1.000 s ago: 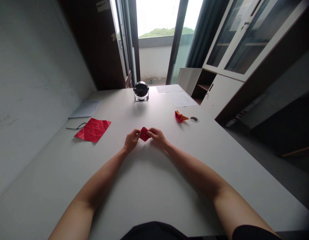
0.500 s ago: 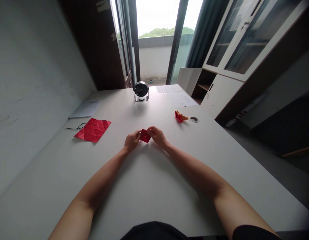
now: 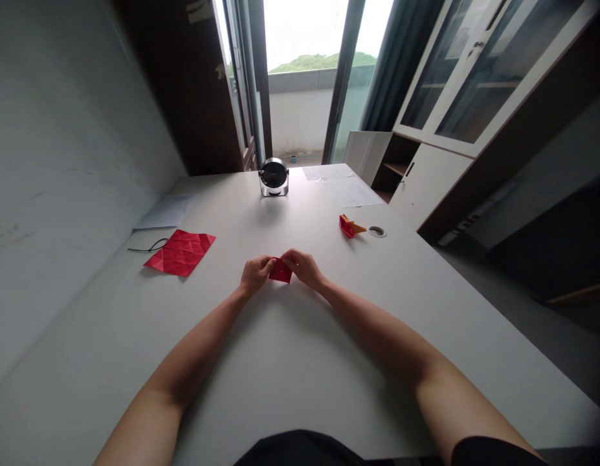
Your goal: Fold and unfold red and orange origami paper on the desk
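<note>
A small folded red paper piece [image 3: 281, 270] is pinched between the left hand [image 3: 255, 274] and the right hand [image 3: 303, 266], low over the middle of the white surface [image 3: 300, 362]. It is clamped from both sides, each hand equally near.

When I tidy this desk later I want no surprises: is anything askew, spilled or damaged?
Nothing spilled or damaged. The red sheet lies askew on the left, a black cord beside it. A folded paper figure sits by the round hole. The left hand and right hand pinch a small red paper.
</note>
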